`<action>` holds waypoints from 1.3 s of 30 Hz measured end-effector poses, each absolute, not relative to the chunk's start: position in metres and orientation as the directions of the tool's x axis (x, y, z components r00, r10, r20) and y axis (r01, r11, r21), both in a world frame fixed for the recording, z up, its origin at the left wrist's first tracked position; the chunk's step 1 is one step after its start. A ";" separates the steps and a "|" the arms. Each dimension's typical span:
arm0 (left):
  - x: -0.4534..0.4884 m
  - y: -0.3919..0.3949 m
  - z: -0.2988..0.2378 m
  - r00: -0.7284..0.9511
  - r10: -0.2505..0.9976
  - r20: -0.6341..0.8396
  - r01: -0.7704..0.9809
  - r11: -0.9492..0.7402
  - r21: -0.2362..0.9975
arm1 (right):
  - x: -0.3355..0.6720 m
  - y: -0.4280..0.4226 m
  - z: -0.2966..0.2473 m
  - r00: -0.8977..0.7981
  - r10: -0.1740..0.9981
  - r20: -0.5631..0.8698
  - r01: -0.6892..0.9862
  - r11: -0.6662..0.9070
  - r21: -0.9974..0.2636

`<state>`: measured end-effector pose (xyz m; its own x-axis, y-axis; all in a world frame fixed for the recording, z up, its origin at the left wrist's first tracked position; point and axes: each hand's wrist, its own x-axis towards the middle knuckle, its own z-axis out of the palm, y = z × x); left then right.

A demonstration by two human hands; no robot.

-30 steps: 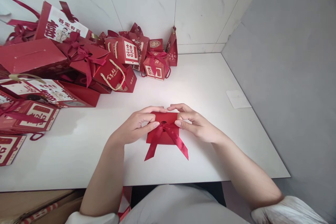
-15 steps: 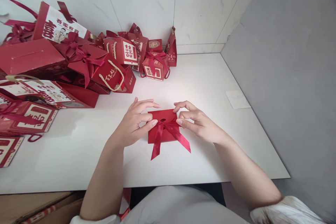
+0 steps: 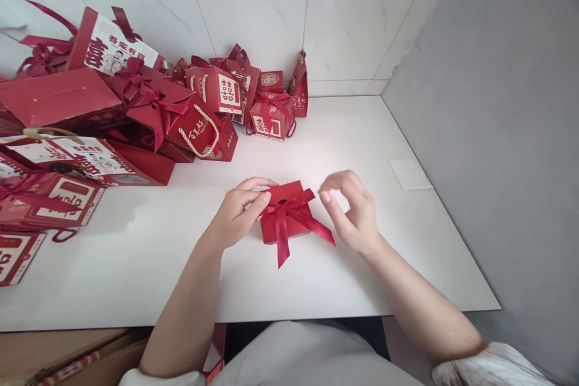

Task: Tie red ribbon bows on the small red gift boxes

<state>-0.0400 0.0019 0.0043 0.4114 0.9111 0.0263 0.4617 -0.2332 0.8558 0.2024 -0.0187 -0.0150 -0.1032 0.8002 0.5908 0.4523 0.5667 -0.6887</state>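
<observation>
A small red gift box [image 3: 289, 224] with a red ribbon bow [image 3: 289, 212] tied on top sits on the white table [image 3: 344, 132] in front of me. My left hand [image 3: 239, 211] pinches the box's left side at the bow, thumb and fingers closed on it. My right hand [image 3: 350, 211] hovers just to the right of the box, off it, with curled fingers spread apart and nothing in them. Two ribbon tails hang down over the box's front.
A heap of red gift boxes and bags [image 3: 136, 108] fills the table's left and back left, up against the tiled wall. A small white paper slip [image 3: 409, 174] lies at the right edge by the grey wall. A cardboard carton [image 3: 63, 353] stands below the front edge.
My right hand has let go of the box and pulled back to the right. The box has turned a little and shifted away from me, with my left hand still on it.
</observation>
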 end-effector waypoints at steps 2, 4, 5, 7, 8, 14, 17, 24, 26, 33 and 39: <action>-0.039 0.002 0.005 0.400 0.916 0.003 0.451 -0.200 0.870 | 0.194 -0.033 -0.012 -0.182 0.703 0.688 0.581 0.641 -0.502; -0.037 0.001 0.006 0.388 0.922 0.004 0.451 -0.194 0.871 | 0.182 -0.049 -0.011 -0.291 0.697 0.655 0.648 0.648 -0.401; -0.036 0.001 0.006 0.378 0.926 0.003 0.452 -0.188 0.872 | 0.176 -0.058 -0.011 -0.313 0.733 0.605 0.676 0.619 -0.400; -0.035 0.002 0.005 0.366 0.931 -0.012 0.453 -0.167 0.876 | 0.166 -0.071 -0.013 -0.305 0.829 0.468 0.716 0.524 -0.461; -0.034 0.002 0.004 0.365 0.930 -0.025 0.452 -0.153 0.879 | 0.162 -0.075 -0.015 -0.296 0.874 0.384 0.720 0.469 -0.512; -0.033 0.003 0.001 0.377 0.923 -0.082 0.410 -0.087 0.908 | 0.157 -0.072 -0.024 -0.418 0.895 0.154 0.506 0.370 -0.779; -0.033 0.005 -0.001 0.391 0.914 -0.110 0.393 -0.058 0.918 | 0.160 -0.066 -0.022 -0.495 0.861 0.115 0.417 0.352 -0.838; -0.036 0.009 -0.005 0.412 0.902 -0.127 0.420 -0.064 0.905 | 0.164 -0.059 -0.016 -0.557 0.826 0.082 0.415 0.363 -0.834; -0.036 0.009 -0.005 0.410 0.904 -0.123 0.418 -0.066 0.906 | 0.166 -0.056 -0.015 -0.574 0.814 0.086 0.412 0.379 -0.829; -0.033 0.009 -0.008 0.410 0.905 -0.110 0.376 -0.059 0.925 | 0.172 -0.051 -0.016 -0.614 0.782 0.103 0.349 0.386 -0.854; -0.033 0.009 -0.010 0.402 0.910 -0.105 0.364 -0.054 0.930 | 0.175 -0.048 -0.020 -0.658 0.744 0.118 0.287 0.392 -0.874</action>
